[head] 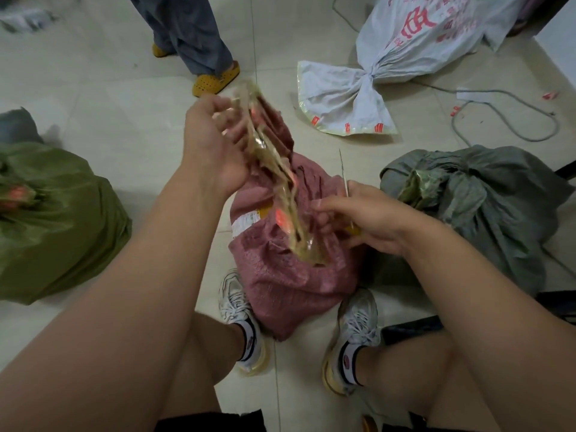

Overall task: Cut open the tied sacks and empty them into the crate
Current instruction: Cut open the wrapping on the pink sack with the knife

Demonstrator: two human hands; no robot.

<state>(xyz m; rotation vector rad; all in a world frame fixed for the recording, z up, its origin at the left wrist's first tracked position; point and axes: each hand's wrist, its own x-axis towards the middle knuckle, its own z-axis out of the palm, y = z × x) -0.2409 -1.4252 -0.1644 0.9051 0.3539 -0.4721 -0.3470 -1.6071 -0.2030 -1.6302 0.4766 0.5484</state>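
Note:
A pink woven sack (280,275) stands on the floor between my feet. A long strip of yellowish clear tape (280,182) with red marks runs from its top up to my left hand (212,145), which grips the strip's upper end above the sack. My right hand (364,216) holds a thin-bladed knife (343,176), blade pointing up and away, and its fingers touch the tape and the sack's gathered mouth. The tape is blurred. No crate is in view.
A green sack (53,219) lies at the left, a grey tied sack (480,201) at the right, a white tied sack (405,51) with red print at the back right. Another person's legs in yellow clogs (215,79) stand behind. A grey cable (505,104) loops on the tiled floor.

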